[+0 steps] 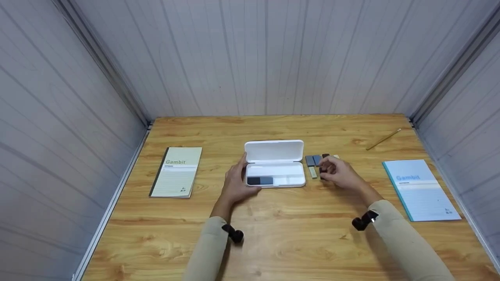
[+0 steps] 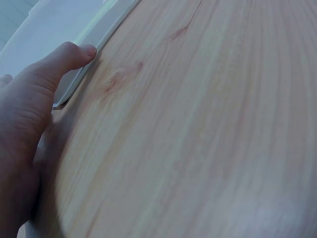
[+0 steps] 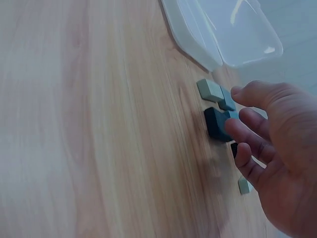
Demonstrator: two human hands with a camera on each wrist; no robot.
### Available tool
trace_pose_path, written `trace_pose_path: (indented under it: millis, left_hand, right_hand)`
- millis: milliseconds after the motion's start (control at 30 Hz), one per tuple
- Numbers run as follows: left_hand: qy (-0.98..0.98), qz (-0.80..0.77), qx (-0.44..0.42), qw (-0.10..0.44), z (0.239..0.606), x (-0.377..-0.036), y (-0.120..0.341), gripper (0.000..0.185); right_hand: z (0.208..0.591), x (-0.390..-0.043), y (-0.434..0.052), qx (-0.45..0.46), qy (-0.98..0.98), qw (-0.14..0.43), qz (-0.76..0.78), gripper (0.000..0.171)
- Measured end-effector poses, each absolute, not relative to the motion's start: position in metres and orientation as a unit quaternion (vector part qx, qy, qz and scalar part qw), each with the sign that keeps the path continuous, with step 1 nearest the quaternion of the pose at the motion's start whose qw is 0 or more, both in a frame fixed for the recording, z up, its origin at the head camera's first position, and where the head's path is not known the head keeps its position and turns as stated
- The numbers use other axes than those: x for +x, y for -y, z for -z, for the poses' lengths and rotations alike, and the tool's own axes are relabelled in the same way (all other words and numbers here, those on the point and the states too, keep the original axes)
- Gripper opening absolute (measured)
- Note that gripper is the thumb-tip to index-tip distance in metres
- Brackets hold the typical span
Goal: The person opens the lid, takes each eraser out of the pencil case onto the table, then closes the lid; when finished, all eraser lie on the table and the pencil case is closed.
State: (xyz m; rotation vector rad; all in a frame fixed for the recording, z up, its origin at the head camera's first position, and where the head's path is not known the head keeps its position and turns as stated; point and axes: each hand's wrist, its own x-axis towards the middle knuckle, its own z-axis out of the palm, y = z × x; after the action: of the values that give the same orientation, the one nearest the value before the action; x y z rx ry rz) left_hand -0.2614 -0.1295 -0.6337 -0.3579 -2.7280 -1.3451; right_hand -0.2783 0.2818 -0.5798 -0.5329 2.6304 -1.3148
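A white pencil case [image 1: 275, 175] lies with its lid up in the middle of the table. Inside, along the front wall, sit a black block [image 1: 253, 181] and a grey-blue block [image 1: 266, 180], like erasers. My left hand [image 1: 237, 180] grips the case's left end, its thumb along the front edge. To the right of the case, my right hand [image 1: 340, 172] hovers over several small eraser-like blocks, fingers loosely bent and holding nothing visible. Among them are a pale green block [image 3: 210, 90], a dark block [image 3: 216, 124] and a grey block [image 1: 309, 160]. The fingers partly hide the group.
A cream notebook [image 1: 176, 172] lies at the left. On the right is a light blue notebook [image 1: 422, 190], with a pencil [image 1: 383, 139] behind it. Pale panels [image 1: 250, 58] wall the wooden table [image 1: 273, 238] at the back and sides.
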Motion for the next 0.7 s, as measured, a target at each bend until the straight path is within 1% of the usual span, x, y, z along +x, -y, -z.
trace_pose_path:
  millis: [467, 700]
  left_hand:
    - [0.891, 0.44, -0.11, 0.03, 0.633, -0.261, 0.129, 0.135]
    - [0.891, 0.438, -0.116, 0.037, 0.633, -0.261, 0.129, 0.134]
  right_hand:
    - [0.572, -0.277, -0.234, -0.227, -0.873, 0.092, 0.421, 0.027]
    - [0.567, -0.275, -0.206, -0.245, -0.864, 0.113, 0.424, 0.031]
